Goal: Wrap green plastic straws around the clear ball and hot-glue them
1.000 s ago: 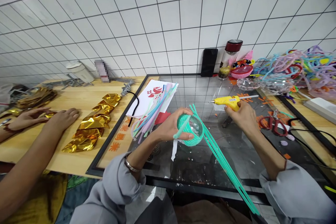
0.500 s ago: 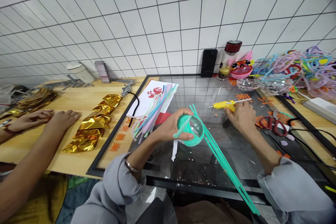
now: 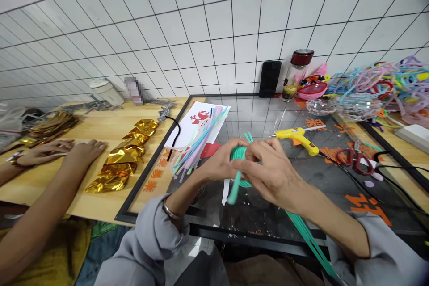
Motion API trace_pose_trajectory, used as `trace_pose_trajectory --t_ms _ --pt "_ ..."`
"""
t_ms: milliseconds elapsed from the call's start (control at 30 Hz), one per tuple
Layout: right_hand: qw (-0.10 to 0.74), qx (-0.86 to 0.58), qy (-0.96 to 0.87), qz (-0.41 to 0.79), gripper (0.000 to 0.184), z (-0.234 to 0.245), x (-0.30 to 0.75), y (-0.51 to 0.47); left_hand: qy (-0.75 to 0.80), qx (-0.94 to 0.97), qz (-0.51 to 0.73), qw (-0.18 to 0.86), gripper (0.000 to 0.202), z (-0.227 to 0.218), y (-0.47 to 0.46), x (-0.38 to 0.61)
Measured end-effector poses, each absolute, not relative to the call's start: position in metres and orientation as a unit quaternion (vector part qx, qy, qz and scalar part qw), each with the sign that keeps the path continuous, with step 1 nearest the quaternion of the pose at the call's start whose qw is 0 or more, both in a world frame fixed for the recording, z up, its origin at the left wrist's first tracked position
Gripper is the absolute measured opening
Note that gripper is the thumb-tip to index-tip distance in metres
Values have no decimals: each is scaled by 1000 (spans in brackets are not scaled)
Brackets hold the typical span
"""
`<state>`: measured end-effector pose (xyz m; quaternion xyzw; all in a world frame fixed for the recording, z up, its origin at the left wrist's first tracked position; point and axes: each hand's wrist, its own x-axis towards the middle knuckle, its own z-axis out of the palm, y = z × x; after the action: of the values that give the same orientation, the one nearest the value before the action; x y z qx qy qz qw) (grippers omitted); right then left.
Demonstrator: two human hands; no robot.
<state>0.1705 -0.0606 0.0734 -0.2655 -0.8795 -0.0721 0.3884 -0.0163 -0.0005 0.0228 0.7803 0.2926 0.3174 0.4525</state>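
My left hand (image 3: 219, 163) is wrapped round a clear ball bound with teal strips (image 3: 238, 154), held above the glass-topped work mat (image 3: 268, 205). My right hand (image 3: 271, 172) has come over the ball and pinches a loose teal strip (image 3: 233, 186) that hangs down from it. Long teal strips (image 3: 308, 237) trail from under my right forearm toward the front edge. The yellow glue gun (image 3: 296, 136) lies on the mat behind my hands, with nobody touching it.
A sheaf of pastel strips on white paper (image 3: 197, 132) lies left of my hands. Red scissors (image 3: 351, 159), a jar (image 3: 296, 73), a phone (image 3: 270, 78) and a heap of coloured pipe cleaners (image 3: 382, 82) lie at right. Another person's hands (image 3: 60, 152) rest by gold foil pieces (image 3: 124, 161).
My right hand has set the glue gun down on the mat and moved left onto the ball, taking hold of a teal strip. The left hand stays on the ball.
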Motion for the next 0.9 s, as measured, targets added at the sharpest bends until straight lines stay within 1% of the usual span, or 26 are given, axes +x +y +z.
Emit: trace_pose_trajectory --t_ms 133,267,367,667,900 --pt "442 -237 -865 -10 22 56 185 -57 313 780 295 455 67 28 -2 -16" --pt "495 -248 -831 52 28 39 198 -59 322 779 290 453 66 31 -3 -16" --pt "514 -238 -822 66 33 30 201 -58 317 779 294 454 66 31 -3 -17" --pt "519 -238 -819 56 26 29 197 -57 310 777 300 459 65 29 -3 -17" --pt "501 -245 -828 47 28 26 198 -56 315 777 300 455 66 30 -3 -17"
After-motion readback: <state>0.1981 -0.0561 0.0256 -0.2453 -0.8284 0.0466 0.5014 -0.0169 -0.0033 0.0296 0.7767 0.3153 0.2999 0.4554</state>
